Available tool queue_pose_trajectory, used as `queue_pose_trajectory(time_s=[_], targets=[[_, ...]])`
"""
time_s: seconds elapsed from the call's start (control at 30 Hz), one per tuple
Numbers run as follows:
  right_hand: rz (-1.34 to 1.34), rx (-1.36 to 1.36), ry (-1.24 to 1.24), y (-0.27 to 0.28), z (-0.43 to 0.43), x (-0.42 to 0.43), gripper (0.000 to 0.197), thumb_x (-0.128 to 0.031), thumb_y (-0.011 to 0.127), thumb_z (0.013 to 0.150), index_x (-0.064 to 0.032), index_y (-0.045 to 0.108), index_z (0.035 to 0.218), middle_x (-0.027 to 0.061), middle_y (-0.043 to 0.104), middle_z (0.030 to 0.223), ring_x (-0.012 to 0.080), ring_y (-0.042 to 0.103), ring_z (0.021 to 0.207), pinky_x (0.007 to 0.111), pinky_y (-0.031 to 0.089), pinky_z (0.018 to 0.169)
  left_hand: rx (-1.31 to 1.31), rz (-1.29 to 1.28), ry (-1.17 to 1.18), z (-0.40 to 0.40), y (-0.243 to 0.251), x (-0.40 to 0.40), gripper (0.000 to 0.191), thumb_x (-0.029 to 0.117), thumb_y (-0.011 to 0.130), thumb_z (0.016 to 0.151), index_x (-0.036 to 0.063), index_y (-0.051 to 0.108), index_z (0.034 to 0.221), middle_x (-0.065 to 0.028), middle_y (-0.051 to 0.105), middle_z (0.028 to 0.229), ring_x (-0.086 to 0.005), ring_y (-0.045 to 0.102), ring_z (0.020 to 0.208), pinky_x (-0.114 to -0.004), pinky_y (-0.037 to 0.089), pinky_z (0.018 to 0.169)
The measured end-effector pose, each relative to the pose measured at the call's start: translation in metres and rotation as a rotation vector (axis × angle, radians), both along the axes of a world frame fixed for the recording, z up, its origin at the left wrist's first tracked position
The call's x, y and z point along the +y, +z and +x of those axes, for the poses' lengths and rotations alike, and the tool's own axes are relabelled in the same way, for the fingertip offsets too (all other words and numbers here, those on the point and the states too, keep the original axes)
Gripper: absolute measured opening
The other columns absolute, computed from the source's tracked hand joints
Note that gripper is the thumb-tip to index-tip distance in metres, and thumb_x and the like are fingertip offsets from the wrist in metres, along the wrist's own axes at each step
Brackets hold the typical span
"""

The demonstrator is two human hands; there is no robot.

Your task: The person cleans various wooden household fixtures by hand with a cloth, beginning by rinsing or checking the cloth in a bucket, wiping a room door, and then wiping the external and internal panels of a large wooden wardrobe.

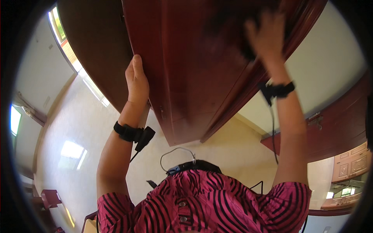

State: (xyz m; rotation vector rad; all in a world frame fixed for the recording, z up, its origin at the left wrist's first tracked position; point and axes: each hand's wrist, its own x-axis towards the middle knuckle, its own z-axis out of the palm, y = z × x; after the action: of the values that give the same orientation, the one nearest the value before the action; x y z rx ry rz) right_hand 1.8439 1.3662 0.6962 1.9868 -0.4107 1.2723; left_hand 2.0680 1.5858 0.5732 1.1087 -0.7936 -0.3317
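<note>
A dark red wooden door (186,87) stands before me, with its frame along the right side. My left hand (137,78) rests against the door's left edge, thumb up on its face. Blurred by motion, my right hand (266,38) lies at the upper right of the door, close to the frame, over a dark, blurred thing (247,49) that I cannot identify. Whether the right hand grips it cannot be told. Both wrists wear black straps with small devices and cables.
Pale floor (58,116) spreads below and to the left. A white wall (323,58) is at the right, with another dark red door (335,131) past it. Carved wooden cabinets (349,166) stand at the far right. A small dark red piece of furniture (51,198) is at lower left.
</note>
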Motion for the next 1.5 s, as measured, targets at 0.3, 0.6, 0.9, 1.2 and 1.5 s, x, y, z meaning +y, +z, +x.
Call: queue_pose_trajectory(time_s=[0.3,0.6,0.9,1.2,1.5], targets=[[-0.01,-0.477,0.157,0.034,0.013,-0.022,0.051,-0.027,0.049,0.094,-0.0001,0.039,0.136,0.0289,0.038,0.137,0.0455,0.034,0.126,0.046,0.026,0.108,-0.062,-0.03,0.067,-0.004,-0.002,-0.022,0.052,0.049,0.038,0.097,0.0005,0.057,0.101,-0.0034,0.057,0.092,-0.0115,0.051,0.081,-0.025,0.044,0.074],[1.206,-0.725,0.192,-0.195,0.001,-0.004,0.075,-0.046,0.033,0.097,0.0067,0.009,0.144,0.0374,0.027,0.14,0.0451,0.032,0.13,0.043,0.029,0.108,-0.171,-0.086,0.126,-0.035,0.03,-0.063,0.043,0.044,0.045,0.097,0.0087,0.047,0.073,0.0095,0.035,0.069,-0.0045,0.029,0.066,-0.022,0.028,0.058],[2.386,-1.573,0.552,-0.357,0.068,0.044,0.071,-0.059,0.026,0.094,-0.0087,0.024,0.145,0.0128,0.034,0.145,0.0328,0.04,0.126,0.043,0.035,0.105,-0.208,-0.052,0.193,-0.039,0.047,-0.076,0.042,0.042,0.042,0.098,0.0086,0.044,0.073,0.0071,0.031,0.066,-0.0056,0.027,0.063,-0.024,0.027,0.057],[2.542,-1.186,1.166,-0.297,0.062,0.044,0.044,-0.033,0.036,0.099,-0.0078,0.038,0.136,0.0158,0.045,0.136,0.0349,0.051,0.115,0.054,0.04,0.1,-0.027,0.015,0.189,-0.028,0.046,-0.058,0.041,0.041,0.043,0.098,0.0077,0.049,0.076,0.0071,0.034,0.068,-0.0051,0.03,0.065,-0.022,0.03,0.059],[1.236,-0.525,0.586,-0.049,-0.017,-0.099,0.056,-0.03,0.056,0.091,0.0007,0.04,0.135,0.0191,0.048,0.131,0.0328,0.046,0.118,0.046,0.044,0.09,-0.093,0.023,0.24,0.004,0.001,-0.027,0.038,0.039,0.045,0.098,0.0088,0.05,0.076,0.0076,0.034,0.069,-0.005,0.031,0.066,-0.022,0.031,0.06]])
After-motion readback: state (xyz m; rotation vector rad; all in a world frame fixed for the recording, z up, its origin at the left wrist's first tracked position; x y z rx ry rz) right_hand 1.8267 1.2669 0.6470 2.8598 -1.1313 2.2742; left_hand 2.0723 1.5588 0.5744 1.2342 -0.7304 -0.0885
